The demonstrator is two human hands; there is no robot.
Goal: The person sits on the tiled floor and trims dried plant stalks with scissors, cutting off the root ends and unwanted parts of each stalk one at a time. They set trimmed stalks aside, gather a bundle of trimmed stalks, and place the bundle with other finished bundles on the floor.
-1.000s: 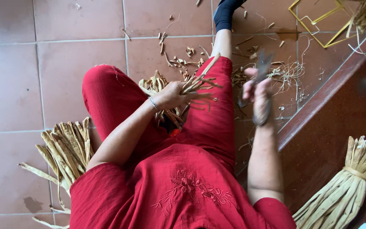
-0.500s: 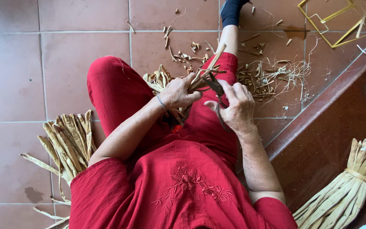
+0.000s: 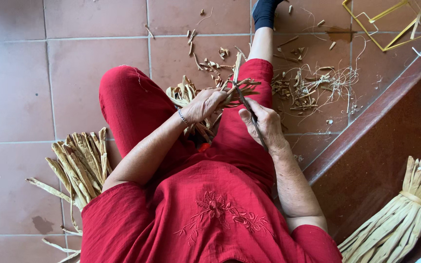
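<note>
Reddish-brown floor tiles (image 3: 35, 87) fill the room from ten o'clock round to seven, with pale grout lines crossing them and wide bare stretches toward nine and eleven o'clock. A darker raised step (image 3: 366, 117) cuts diagonally from one o'clock down to five, shutting off the right side.

The person sits on the floor in red clothes, legs stretched toward twelve. The left hand (image 3: 204, 104) is closed around a bunch of dried straw strips (image 3: 191, 95) held over the lap, their ends fanning out toward eleven and one o'clock. The right hand (image 3: 265, 124) is curled around a thin dark blade (image 3: 245, 104), which slants up toward eleven o'clock until its tip meets the bunch just beside the left hand's fingers.

Short cuttings and stringy fibres (image 3: 313, 85) lie scattered on the tiles at one o'clock, between the outstretched leg and the step edge, so that gap is crowded. A loose heap of straw strips (image 3: 81, 163) lies at eight o'clock, close against the left elbow. A tied bundle (image 3: 400, 214) rests on the step at four o'clock, well apart from the hands. A yellow wire frame (image 3: 381, 24) sits at the upper right corner near the step's far end.
</note>
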